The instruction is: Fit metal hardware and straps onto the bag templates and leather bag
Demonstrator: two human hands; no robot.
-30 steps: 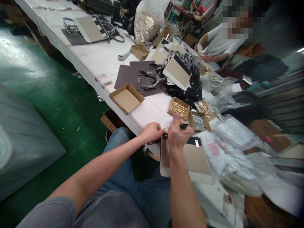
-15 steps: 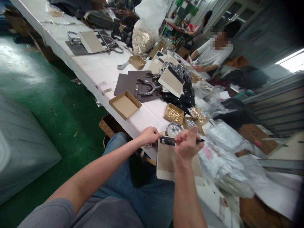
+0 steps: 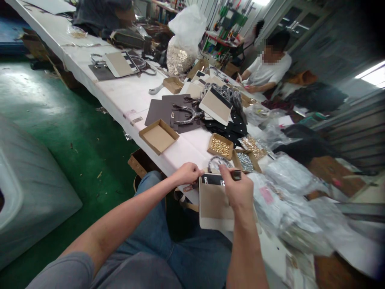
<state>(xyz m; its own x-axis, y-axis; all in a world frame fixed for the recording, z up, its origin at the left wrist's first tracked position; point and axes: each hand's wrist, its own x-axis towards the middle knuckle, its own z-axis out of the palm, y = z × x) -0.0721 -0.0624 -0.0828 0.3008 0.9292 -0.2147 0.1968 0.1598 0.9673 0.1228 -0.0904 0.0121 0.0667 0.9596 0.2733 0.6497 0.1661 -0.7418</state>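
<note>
A beige bag panel (image 3: 215, 204) with a black strip along its far edge stands tilted at the table's edge, over my lap. Small pale rectangular fittings show on the strip. My left hand (image 3: 189, 174) is closed, its fingertips pinching the panel's far left corner. At the far right part of the panel, my right hand (image 3: 239, 188) is wrapped round a dark tool (image 3: 236, 174); only its blunt end shows, so its kind is unclear. A plastic-wrapped handle (image 3: 219, 161) curves up behind the panel. The right hand hides the strip's right end.
Nearby are an empty cardboard tray (image 3: 159, 136), a box of gold-coloured pieces (image 3: 220, 146) and a box of silver pieces (image 3: 245, 161). Bag parts (image 3: 216, 105) are piled beyond. Plastic bags (image 3: 270, 196) lie at right. A co-worker (image 3: 266, 72) sits across the table (image 3: 111, 94).
My right hand has turned over, from the fist's side with a thin dark tool showing to its back, with the tool's blunt end visible. My left hand stays at the panel's corner.
</note>
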